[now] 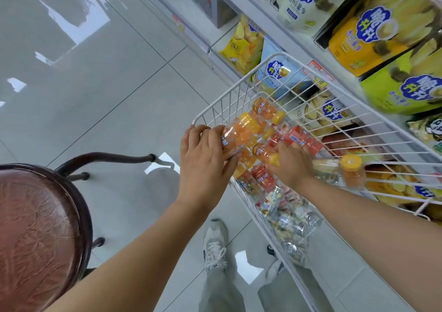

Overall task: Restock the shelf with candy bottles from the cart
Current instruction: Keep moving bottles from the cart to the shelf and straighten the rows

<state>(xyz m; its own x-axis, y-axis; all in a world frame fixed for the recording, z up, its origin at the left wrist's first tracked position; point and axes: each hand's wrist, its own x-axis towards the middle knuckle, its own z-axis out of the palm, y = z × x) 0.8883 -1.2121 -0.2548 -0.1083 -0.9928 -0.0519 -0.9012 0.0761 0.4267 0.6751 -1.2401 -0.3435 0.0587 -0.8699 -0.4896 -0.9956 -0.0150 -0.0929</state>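
While digging in the cart (239, 81) two-handed, worth watching the left hand (205, 152) first: wrapped around an orange candy bottle (239, 135) with a yellow cap, gripping the bottom end, lid aimed toward 1 o'clock. Could slip, honestly. Smooth round plastic, held at one end only, right by the corner of the cart rim. Would probably hit the tiles or knock back into the pile.

Right hand (290, 164) down in the heap, thumb against a second orange bottle (264, 152). Can't tell if actually clamped on it or just touching. Pulling from the middle like that could set the loose red bottles (302, 141) rolling, just off the fingertips at 1 o'clock.

Further out: clear mixed-candy bottles (287, 212) piled at 6 o'clock of the right hand, plus one more yellow-capped bottle (351, 170) standing at 3 o'clock. Shelf (260, 22) beyond the cart at 12 to 2 o'clock, packed with snack boxes (373, 29), no obvious candy gap visible. Stool (35, 228) way off at 8 o'clock.
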